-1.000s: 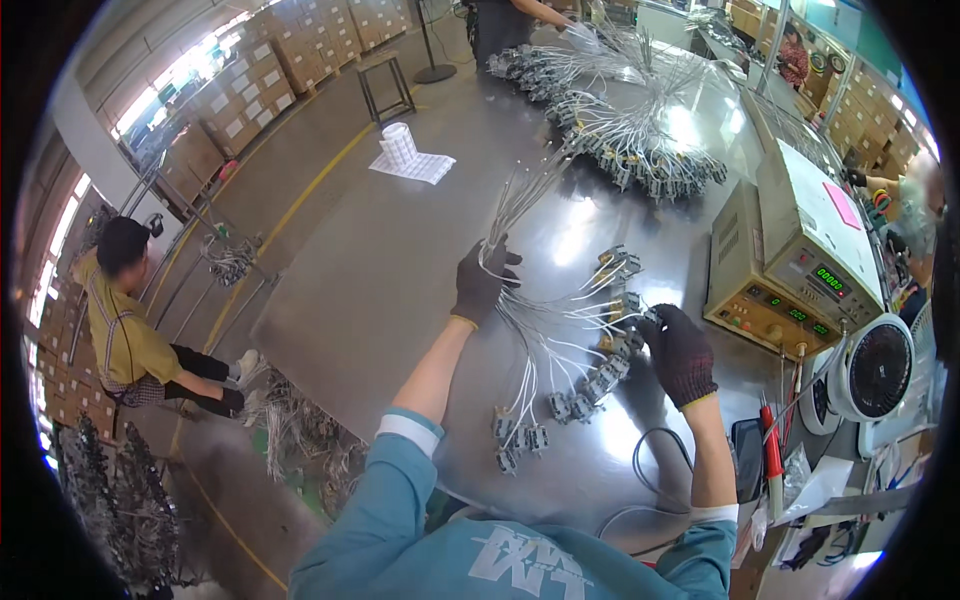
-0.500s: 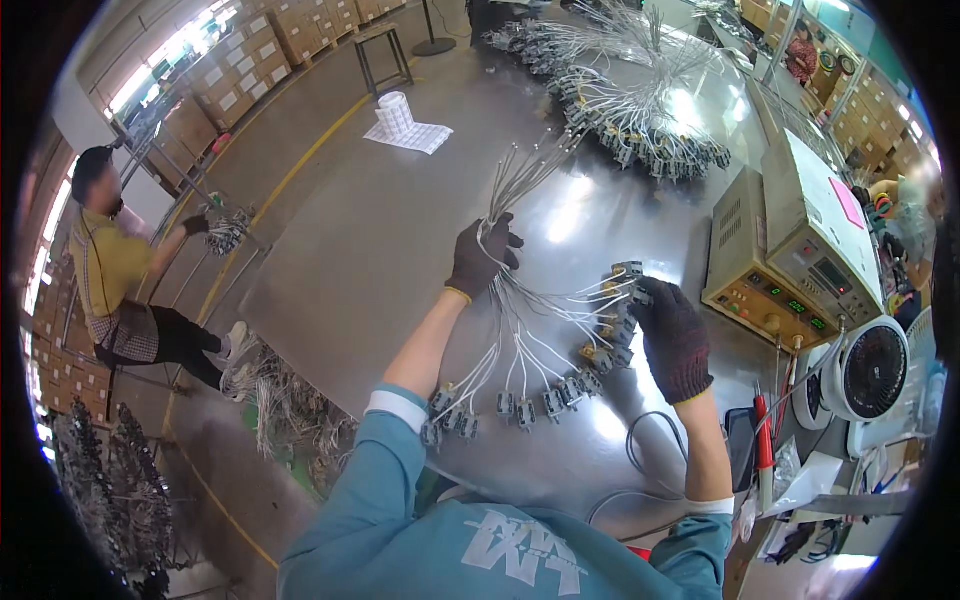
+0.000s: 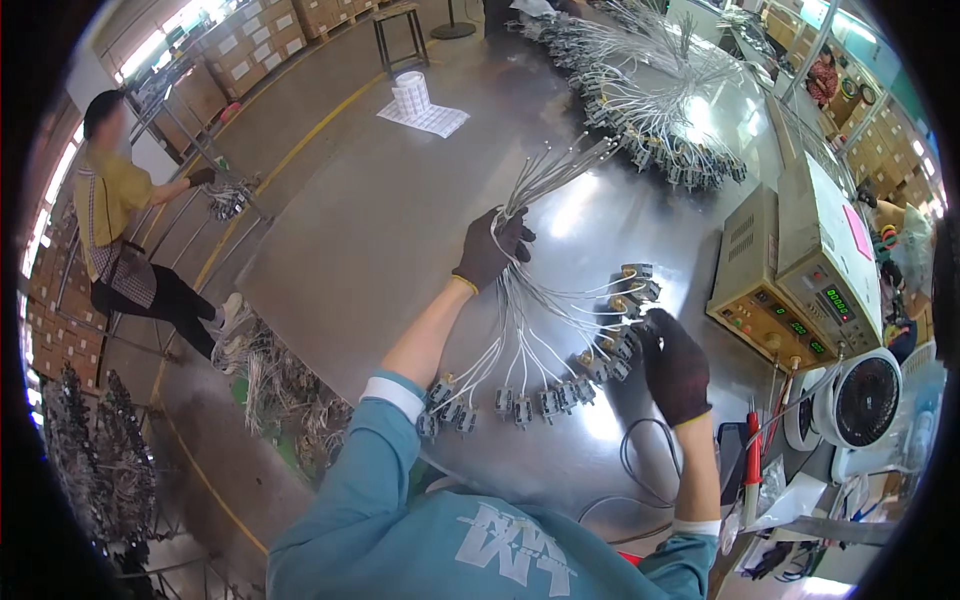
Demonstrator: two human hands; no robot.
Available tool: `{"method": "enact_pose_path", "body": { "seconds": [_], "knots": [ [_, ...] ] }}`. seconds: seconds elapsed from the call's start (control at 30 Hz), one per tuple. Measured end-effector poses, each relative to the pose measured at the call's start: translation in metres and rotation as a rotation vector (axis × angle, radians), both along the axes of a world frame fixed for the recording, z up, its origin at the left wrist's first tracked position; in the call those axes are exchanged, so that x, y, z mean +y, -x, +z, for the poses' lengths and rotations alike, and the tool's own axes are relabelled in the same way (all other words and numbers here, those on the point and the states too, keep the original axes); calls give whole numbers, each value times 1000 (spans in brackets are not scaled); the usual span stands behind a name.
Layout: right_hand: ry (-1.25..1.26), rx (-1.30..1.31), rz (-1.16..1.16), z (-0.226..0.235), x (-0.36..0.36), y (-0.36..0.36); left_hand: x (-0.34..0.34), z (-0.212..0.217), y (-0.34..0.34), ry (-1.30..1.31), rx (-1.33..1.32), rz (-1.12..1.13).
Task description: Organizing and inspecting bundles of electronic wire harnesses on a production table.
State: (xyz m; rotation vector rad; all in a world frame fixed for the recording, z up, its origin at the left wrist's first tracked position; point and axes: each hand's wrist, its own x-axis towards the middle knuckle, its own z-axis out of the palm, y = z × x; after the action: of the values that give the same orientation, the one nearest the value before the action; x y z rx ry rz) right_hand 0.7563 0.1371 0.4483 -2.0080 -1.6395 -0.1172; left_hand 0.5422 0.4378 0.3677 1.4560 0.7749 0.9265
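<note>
My gloved left hand [image 3: 495, 248] is closed around the middle of a bundle of thin grey-white cables [image 3: 553, 178]. Loose cable ends stick out beyond the hand, and the other ends fan out toward me over the metal table [image 3: 350, 230]. Small dark connectors [image 3: 522, 408] tip these ends in a curved row, some with yellowish parts. At the right end of the row is my gloved right hand [image 3: 675, 368], its fingers curled together beside the connectors [image 3: 628, 342]. Its fingertips hide whatever may be between them.
Stacked test instruments [image 3: 775, 270], a white fan [image 3: 865, 400] and a red-handled probe [image 3: 753, 450] are at the right. A cable pile [image 3: 690, 160] covers the far table, near a label roll [image 3: 411, 95]. Cables [image 3: 270, 400] hang at the left edge; a person [image 3: 120, 200] stands beyond.
My right hand has moved nearer to me along the row, uncovering the connectors at its far right end. The left hand keeps its grip. Green digits now show on the upper instrument.
</note>
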Motion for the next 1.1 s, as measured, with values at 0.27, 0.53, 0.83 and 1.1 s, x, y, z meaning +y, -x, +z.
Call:
{"method": "enact_pose_path", "body": {
  "seconds": [0.27,0.53,0.83,1.1],
  "knots": [
    [434,257,184,15,-21,0,5,-12,-6,14,-13,-23],
    [262,397,209,-24,4,-10,5,-10,-7,-5,-45,-21],
    [364,567,201,12,4,-32,7,-9,-2,-158,33,-4],
    [259,332,10,-3,27,-33,-1,-2,-6,-202,-15,-61]
  ]
}}
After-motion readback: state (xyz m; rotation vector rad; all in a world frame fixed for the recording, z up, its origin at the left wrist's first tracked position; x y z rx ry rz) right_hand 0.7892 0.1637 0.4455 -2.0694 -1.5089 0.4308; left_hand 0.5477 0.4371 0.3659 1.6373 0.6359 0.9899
